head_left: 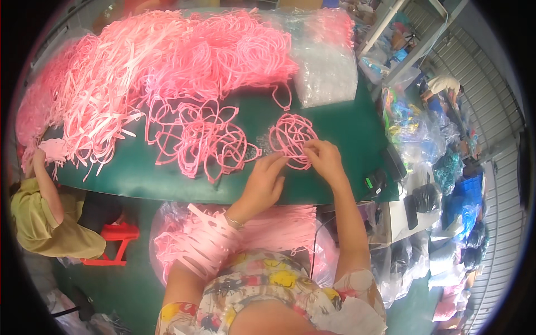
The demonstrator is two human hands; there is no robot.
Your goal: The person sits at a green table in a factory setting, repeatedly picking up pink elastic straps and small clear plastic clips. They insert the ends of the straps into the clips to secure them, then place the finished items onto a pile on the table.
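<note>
On the green table a small pile of thin pink looped straps lies in front of me. My left hand reaches its near left edge, thumb and fingers pinched on a strap there. At the pile's right side my right hand has its fingertips closed on a pink strap. Several flat pale pink strips hang around my left forearm. To the left of the small pile, a looser cluster of pink loops spreads over the table, each loop with a small joined spot.
A big heap of pink straps covers the far table, beside a clear plastic bag. A small black device sits at the right edge. Pink strips lie across my lap. A co-worker handles straps at left, near a red stool.
</note>
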